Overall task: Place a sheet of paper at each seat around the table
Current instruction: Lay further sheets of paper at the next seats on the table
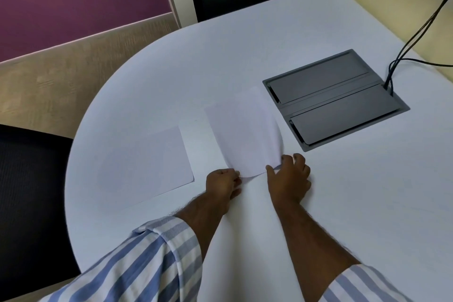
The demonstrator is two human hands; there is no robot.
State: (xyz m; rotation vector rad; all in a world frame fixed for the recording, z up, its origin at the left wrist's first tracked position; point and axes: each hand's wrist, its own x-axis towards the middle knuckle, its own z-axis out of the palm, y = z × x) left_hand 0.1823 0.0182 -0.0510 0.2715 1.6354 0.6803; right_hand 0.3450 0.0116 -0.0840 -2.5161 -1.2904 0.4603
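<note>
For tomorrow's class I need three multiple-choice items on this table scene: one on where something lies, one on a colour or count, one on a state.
1. Where does the flat sheet lie on the table?
A. left of both hands
B. on the cable box
C. on the chair

2. What colour are the lids of the cable box?
A. red
B. grey
C. yellow

3. What state is the lifted sheet in?
A. crumpled into a ball
C. torn in half
B. held at its near edge and curved up

Answers: 1 A, it rests left of the left hand and right hand; 2 B, both lids are grey; 3 B, both hands pinch its near edge.
</note>
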